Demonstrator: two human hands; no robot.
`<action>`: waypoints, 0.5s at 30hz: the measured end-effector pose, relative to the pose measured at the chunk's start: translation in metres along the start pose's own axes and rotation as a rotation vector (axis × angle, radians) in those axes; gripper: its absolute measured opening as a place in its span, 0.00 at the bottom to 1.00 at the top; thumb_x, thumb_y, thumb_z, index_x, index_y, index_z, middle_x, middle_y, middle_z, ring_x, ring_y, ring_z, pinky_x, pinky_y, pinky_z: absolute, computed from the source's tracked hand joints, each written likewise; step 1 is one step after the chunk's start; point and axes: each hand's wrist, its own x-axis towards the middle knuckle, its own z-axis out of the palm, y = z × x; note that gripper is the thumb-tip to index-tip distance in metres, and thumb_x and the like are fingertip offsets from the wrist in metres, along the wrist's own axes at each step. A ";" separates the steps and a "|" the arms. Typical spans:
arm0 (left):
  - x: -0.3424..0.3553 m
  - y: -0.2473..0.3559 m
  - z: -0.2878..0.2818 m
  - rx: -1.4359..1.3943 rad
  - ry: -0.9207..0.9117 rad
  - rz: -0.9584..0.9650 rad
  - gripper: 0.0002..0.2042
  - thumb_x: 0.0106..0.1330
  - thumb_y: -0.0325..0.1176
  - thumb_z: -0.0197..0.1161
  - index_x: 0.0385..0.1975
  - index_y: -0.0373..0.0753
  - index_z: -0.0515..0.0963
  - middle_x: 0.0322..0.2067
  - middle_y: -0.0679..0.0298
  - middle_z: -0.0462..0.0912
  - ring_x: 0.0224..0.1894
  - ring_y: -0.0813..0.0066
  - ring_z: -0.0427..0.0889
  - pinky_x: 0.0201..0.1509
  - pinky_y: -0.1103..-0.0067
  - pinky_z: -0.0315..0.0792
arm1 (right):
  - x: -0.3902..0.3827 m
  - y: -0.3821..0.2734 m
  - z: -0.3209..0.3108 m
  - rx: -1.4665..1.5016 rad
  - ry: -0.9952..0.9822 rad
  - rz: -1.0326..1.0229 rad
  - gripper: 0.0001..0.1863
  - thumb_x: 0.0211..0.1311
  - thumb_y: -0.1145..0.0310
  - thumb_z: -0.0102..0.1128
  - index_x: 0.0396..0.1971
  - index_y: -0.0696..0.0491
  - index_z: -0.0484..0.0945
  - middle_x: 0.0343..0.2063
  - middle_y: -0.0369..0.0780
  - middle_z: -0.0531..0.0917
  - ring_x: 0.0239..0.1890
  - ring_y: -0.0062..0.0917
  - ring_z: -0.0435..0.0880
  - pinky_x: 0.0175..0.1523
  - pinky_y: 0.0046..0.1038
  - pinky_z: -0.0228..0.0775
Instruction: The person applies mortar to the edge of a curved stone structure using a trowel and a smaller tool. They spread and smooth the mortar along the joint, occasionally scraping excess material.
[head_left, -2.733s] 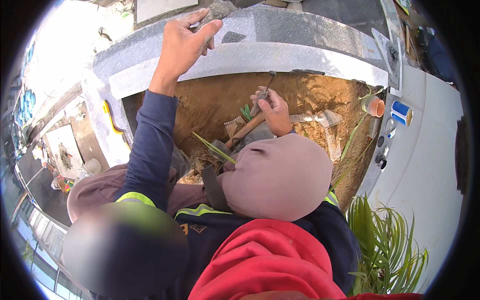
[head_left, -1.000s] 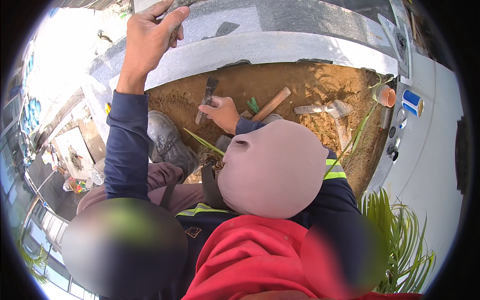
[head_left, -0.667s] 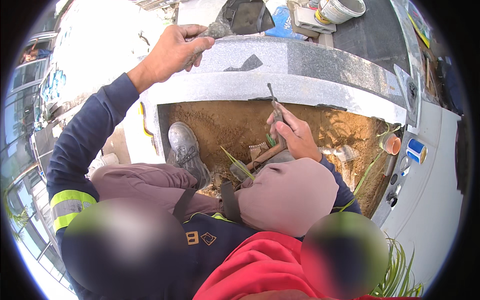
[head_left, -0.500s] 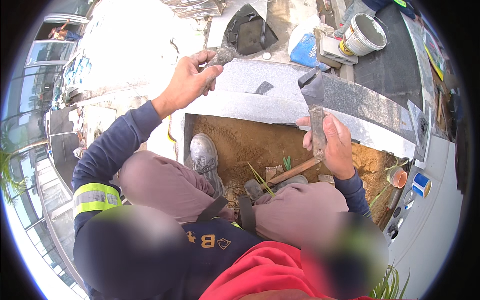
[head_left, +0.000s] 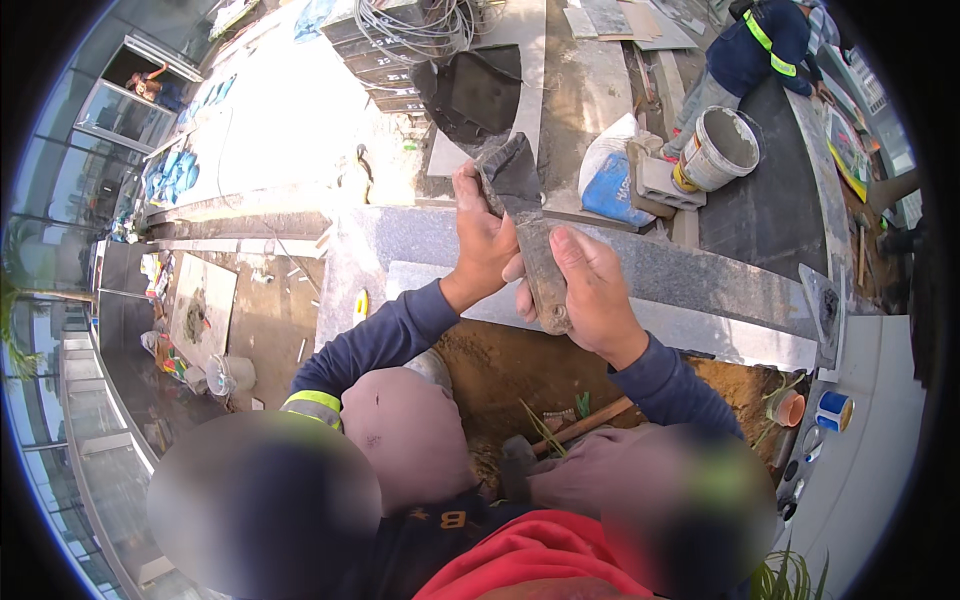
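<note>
My right hand grips a mortar-caked trowel by its thick grey handle, thumb along the side. The dark blade points up and away. Behind and beside that blade, my left hand is closed, its fingertips partly hidden. A rough grey edge shows between its fingers and the blade; I cannot tell whether this is a lump in the hand or part of the trowel. Both hands are close together above a pale grey stone slab.
Below lies a sandy trench with a wooden handle in it. A mortar-smeared bucket and a blue-and-white sack stand beyond the slab. A black tub is ahead. At the far right, a co-worker bends over.
My left hand, which held a rough grey lump, has moved right to the trowel blade. My right hand has brought the trowel left. The view has shifted, showing more ground at the left.
</note>
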 end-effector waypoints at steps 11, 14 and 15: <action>-0.024 -0.020 -0.005 -0.217 -0.182 -0.127 0.20 0.78 0.45 0.41 0.57 0.34 0.61 0.44 0.59 0.71 0.46 0.67 0.73 0.58 0.70 0.68 | 0.006 0.009 0.000 -0.174 0.020 -0.053 0.23 0.80 0.56 0.41 0.33 0.59 0.77 0.22 0.38 0.81 0.19 0.17 0.77 0.25 0.21 0.69; -0.024 -0.032 -0.011 -0.134 -0.219 -0.083 0.18 0.74 0.41 0.51 0.54 0.34 0.62 0.42 0.60 0.73 0.43 0.70 0.74 0.53 0.73 0.69 | 0.008 0.003 0.008 -0.204 0.038 -0.097 0.22 0.79 0.57 0.42 0.32 0.59 0.77 0.20 0.37 0.80 0.18 0.17 0.77 0.24 0.21 0.69; -0.019 -0.012 -0.005 -0.063 -0.205 -0.012 0.17 0.75 0.42 0.49 0.53 0.35 0.62 0.42 0.60 0.73 0.43 0.71 0.74 0.53 0.74 0.68 | 0.007 0.004 0.002 -0.210 0.038 -0.090 0.22 0.79 0.57 0.42 0.32 0.59 0.77 0.20 0.37 0.80 0.18 0.17 0.77 0.24 0.21 0.69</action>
